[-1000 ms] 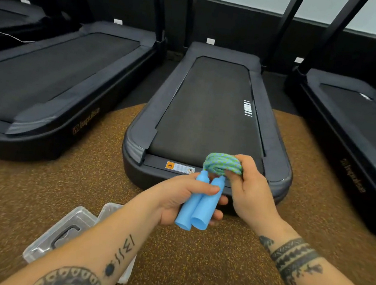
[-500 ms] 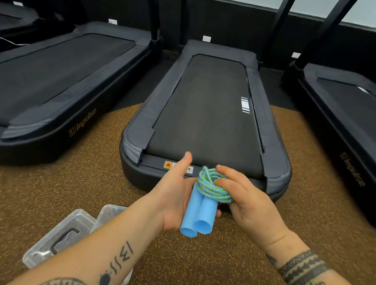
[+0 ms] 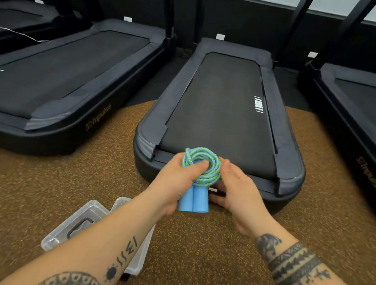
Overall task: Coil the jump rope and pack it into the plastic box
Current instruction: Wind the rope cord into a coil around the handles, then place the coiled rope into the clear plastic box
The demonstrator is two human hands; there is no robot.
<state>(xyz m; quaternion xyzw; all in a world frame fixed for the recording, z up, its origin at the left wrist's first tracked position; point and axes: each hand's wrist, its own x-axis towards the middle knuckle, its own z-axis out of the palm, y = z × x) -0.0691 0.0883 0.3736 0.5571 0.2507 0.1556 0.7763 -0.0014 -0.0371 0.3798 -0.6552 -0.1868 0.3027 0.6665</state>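
The jump rope (image 3: 203, 165) is a blue-and-green braided cord wound into a tight coil above its two light-blue foam handles (image 3: 194, 201), which lie side by side. My left hand (image 3: 175, 183) grips the bundle, thumb pressed across the coil's centre. My right hand (image 3: 239, 196) is beside the coil with fingers spread, touching its right edge at most. The clear plastic box (image 3: 72, 225) with a dark latch lies on the floor below, partly hidden under my left forearm.
A black treadmill (image 3: 224, 109) stands straight ahead, its rear end just beyond my hands. More treadmills (image 3: 55, 74) flank it on both sides. Brown speckled rubber flooring (image 3: 204, 251) spreads around the box.
My left hand has closed over the coil and handles, thumb on the coil. My right hand has let go and opened beside it. The coil now faces the camera.
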